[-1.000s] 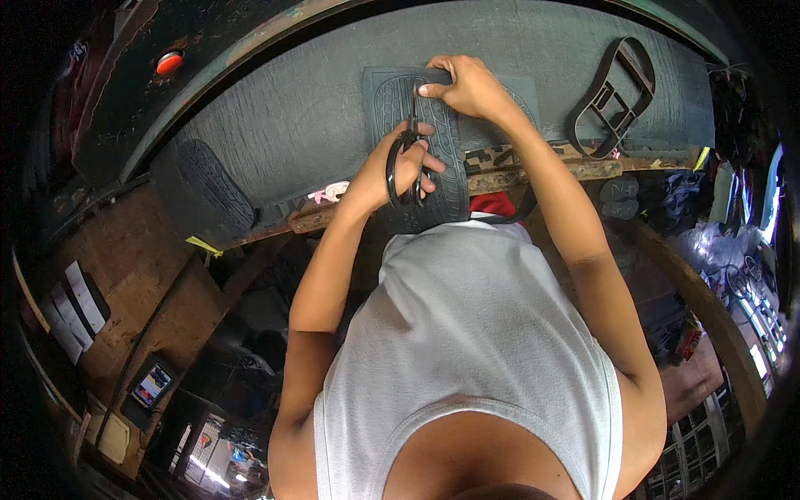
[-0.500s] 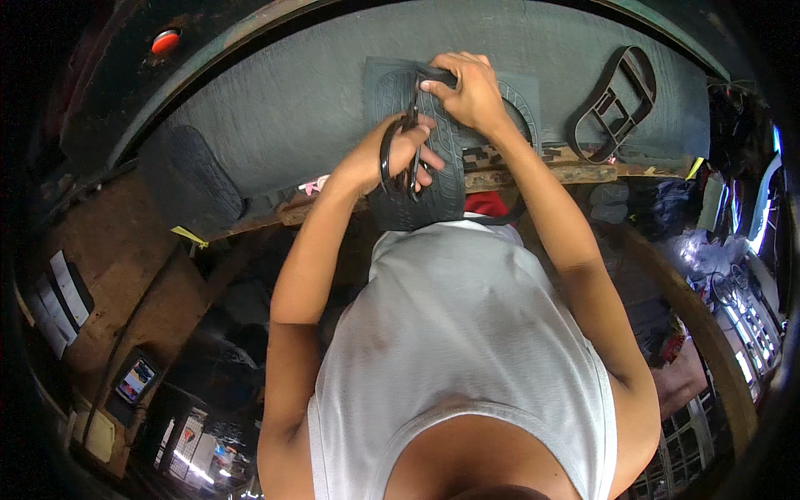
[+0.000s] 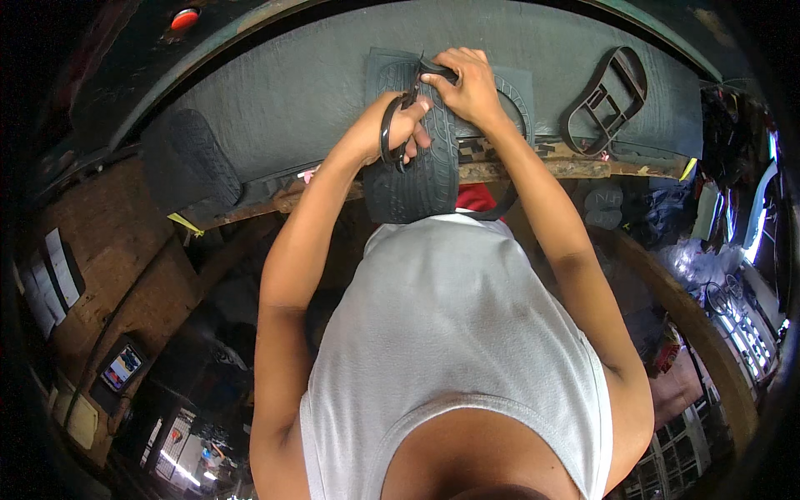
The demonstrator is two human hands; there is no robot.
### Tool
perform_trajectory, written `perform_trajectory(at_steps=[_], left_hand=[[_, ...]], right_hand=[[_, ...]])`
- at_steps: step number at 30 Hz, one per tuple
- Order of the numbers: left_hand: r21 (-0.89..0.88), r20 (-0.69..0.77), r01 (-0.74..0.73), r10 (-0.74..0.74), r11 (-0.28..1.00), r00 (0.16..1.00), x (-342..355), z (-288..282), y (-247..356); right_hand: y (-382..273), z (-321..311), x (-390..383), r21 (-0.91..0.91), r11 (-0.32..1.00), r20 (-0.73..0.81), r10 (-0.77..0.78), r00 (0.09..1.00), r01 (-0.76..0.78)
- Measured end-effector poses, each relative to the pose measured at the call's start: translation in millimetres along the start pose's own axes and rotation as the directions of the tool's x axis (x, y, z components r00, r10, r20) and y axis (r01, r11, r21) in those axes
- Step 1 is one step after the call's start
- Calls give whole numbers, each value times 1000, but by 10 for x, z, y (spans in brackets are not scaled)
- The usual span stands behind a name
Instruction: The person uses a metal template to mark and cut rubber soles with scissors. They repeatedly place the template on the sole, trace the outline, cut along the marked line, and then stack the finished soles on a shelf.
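Note:
Black-handled scissors (image 3: 386,133) are in my left hand (image 3: 398,125), whose fingers wrap through and around the loops. Their blades point up over a dark patterned rubber sheet (image 3: 408,187), which hangs over the bench edge against my body. My right hand (image 3: 468,90) pinches a narrow black strip (image 3: 443,71) at the sheet's top, beside the scissor tips, with thumb on it. A flat grey patterned piece with a curved cut-out (image 3: 512,96) lies under and right of that hand. Just where the blades meet the rubber is too small to make out.
A dark sole-shaped cutting die (image 3: 606,100) lies at the right of the bench (image 3: 275,100). A black sole shape (image 3: 204,154) lies at the left. A red button (image 3: 185,18) is on the dark frame above. A phone (image 3: 122,366) rests on the lower-left board (image 3: 133,233).
The scissors and my left hand have moved up the sheet toward its top edge. My right hand is slightly higher, still on the strip, whose end now sticks up by the blade tips.

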State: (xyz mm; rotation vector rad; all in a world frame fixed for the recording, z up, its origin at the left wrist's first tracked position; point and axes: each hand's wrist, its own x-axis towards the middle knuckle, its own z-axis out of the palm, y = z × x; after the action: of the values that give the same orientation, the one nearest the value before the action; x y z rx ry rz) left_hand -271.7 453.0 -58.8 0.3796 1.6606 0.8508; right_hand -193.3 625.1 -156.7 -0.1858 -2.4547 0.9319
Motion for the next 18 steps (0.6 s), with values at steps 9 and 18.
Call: perform_trajectory(at_steps=[9, 18], left_hand=[[-231, -166, -281, 247, 932, 955, -1045, -120, -466], [-167, -635, -514, 307, 841, 709, -1801, -403, -841]], right_hand=[[-14, -97, 101, -60, 977, 200, 211, 957, -203], [-826, -1451, 91, 322, 836, 67, 448, 891, -444]])
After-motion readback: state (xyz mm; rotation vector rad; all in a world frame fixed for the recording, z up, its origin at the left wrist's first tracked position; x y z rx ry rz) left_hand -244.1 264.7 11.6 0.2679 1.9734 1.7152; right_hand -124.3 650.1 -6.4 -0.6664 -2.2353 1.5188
